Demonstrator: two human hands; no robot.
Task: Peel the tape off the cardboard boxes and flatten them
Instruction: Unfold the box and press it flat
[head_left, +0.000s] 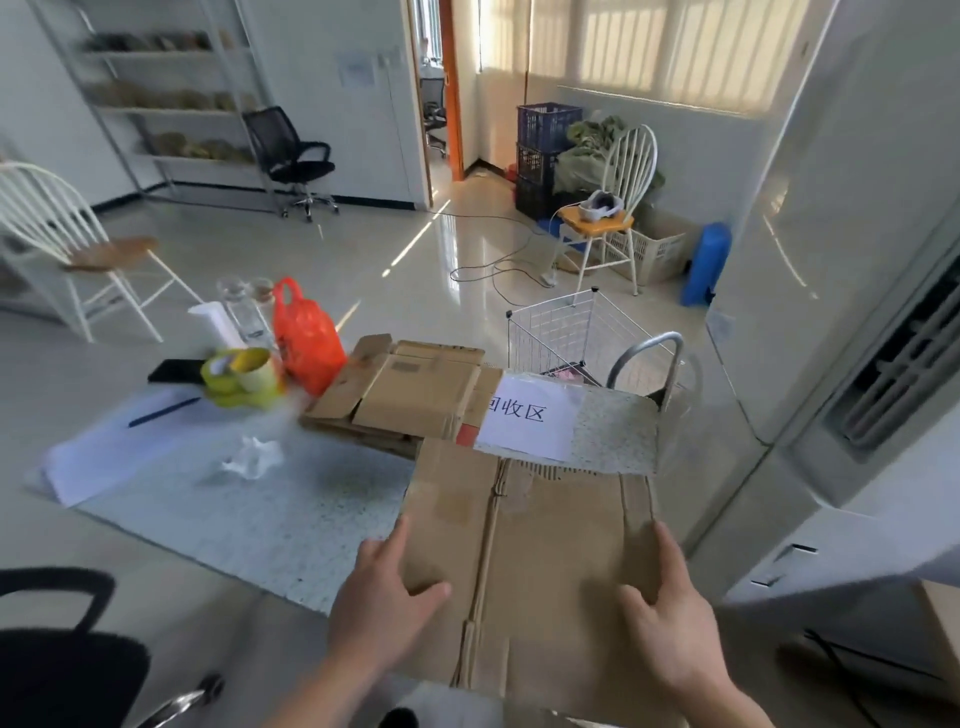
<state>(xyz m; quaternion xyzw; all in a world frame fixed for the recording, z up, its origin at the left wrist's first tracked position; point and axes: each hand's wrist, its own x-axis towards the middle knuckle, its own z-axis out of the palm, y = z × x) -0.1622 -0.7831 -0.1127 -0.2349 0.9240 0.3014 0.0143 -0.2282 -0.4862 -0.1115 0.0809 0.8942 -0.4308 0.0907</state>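
Note:
A flattened brown cardboard box (540, 561) lies in front of me, its far edge tucked under the corner of the speckled table (618, 436). My left hand (384, 608) grips its left edge, thumb on top. At the right edge my right hand (670, 618) holds it the same way. Farther off, a stack of flattened boxes (415, 389) rests on the table beside a white paper sign (530, 418) with printed characters. A crumpled wad of clear tape (253, 457) sits on the table to the left.
On the table's far left stand an orange plastic bag (306, 338), yellow-green tape rolls (241, 376), a black phone (174, 371), papers with a pen (161, 413). A white wire basket (566, 332) and a metal cart handle (649, 358) stand behind the table. A black chair (57, 649) is at lower left.

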